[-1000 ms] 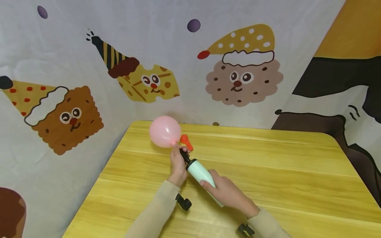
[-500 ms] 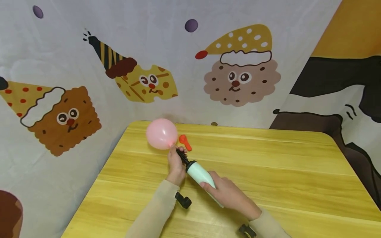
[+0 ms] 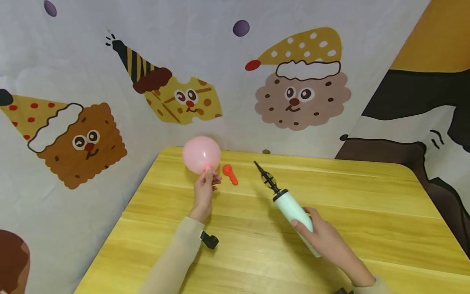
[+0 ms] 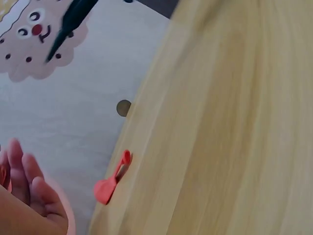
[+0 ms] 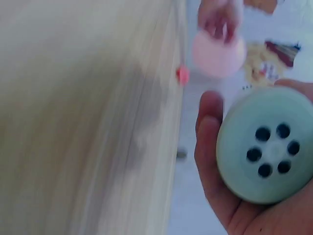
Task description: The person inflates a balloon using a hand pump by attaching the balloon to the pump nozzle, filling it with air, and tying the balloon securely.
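Note:
A round, inflated pink balloon (image 3: pixel 202 154) is pinched at its neck by my left hand (image 3: pixel 204 188), near the back left of the table. My right hand (image 3: pixel 324 237) grips a mint-green balloon pump (image 3: pixel 293 212) round its barrel. The pump's black nozzle (image 3: pixel 268 178) points up and left, apart from the balloon. In the right wrist view, the pump's round end (image 5: pixel 269 147) shows several dark holes. An uninflated red balloon (image 3: pixel 230 174) lies on the table just right of my left hand; the left wrist view shows this red balloon (image 4: pixel 112 178) too.
The wooden table (image 3: pixel 360 204) reaches back to a white cloth backdrop (image 3: pixel 235 73) printed with cartoon food characters. Small black cameras sit at both wrists, the left camera (image 3: pixel 210 240) in fuller view.
The pump nozzle has come out of the pink balloon's neck. My right hand has carried the pump to the right, while my left hand has moved slightly left and away with the balloon.

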